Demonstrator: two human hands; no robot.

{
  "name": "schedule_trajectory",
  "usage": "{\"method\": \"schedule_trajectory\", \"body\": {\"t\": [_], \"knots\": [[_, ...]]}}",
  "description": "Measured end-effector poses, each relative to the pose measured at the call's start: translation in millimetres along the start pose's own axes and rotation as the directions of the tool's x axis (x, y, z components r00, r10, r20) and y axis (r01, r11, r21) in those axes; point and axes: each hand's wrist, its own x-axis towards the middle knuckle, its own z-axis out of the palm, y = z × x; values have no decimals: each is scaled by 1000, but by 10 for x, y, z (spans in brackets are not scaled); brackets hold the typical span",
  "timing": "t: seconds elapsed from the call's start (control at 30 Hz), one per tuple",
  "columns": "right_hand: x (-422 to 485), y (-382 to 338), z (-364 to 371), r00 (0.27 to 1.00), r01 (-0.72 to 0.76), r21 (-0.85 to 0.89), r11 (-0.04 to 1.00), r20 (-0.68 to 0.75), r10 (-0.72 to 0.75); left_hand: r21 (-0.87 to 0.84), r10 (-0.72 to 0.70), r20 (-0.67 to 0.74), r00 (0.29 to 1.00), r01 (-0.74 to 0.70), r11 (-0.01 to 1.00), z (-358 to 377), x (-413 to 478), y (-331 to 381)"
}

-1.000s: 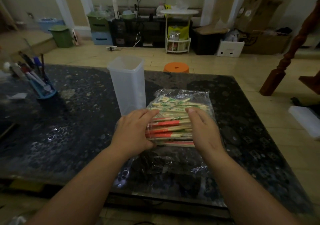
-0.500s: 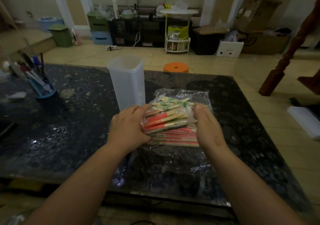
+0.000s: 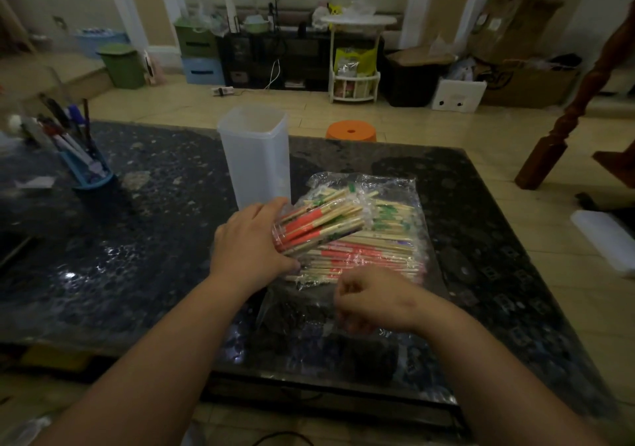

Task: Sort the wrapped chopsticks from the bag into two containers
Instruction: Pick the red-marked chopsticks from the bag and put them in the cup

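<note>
Head view: the left hand (image 3: 252, 239) now grips a bundle of red-printed wrapped chopsticks (image 3: 318, 224) and holds it tilted up off the rest of the pile, its far end angled toward the tall clear container (image 3: 256, 156) that stands just beyond. A second ago both hands were pressed flat on either side of the pile; half a second ago they lifted this bundle together. Since then the right hand (image 3: 369, 303) has let go and dropped back to the near edge of the clear plastic bag (image 3: 360, 184), where its fingers are curled; it seems to pinch the loose plastic, though I cannot tell whether it truly holds it. The remaining chopsticks, green-printed ones at the back and more red ones toward the front, lie spread on the bag on the dark table (image 3: 137, 239). So the sorting has only just begun: one red handful is separated out and nothing is in the container yet. Only this one container is clearly in view, so I cannot say where the second one stands. The likely next move is carrying the bundle over the container's open top while the right hand steadies the bag.
</note>
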Motion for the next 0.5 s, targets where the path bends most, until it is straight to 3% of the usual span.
{"method": "schedule_trajectory", "body": {"t": [0.07, 0.1, 0.3, 0.5], "knots": [[49, 40, 45, 999, -2, -273, 962, 43, 14, 12, -4, 10, 1000, 4, 1000, 9, -1, 1], [67, 62, 70, 998, -25, -320, 947, 52, 43, 13, -6, 13, 1000, 6, 1000, 15, 1, 0], [202, 299, 316, 995, -89, -398, 913, -65, 69, 17, -4, 21, 1000, 3, 1000, 25, 4, 4], [303, 519, 460, 977, -133, -601, 788, -212, 4, 12, 2, 38, 999, -2, 1000, 50, 10, -1]]}}
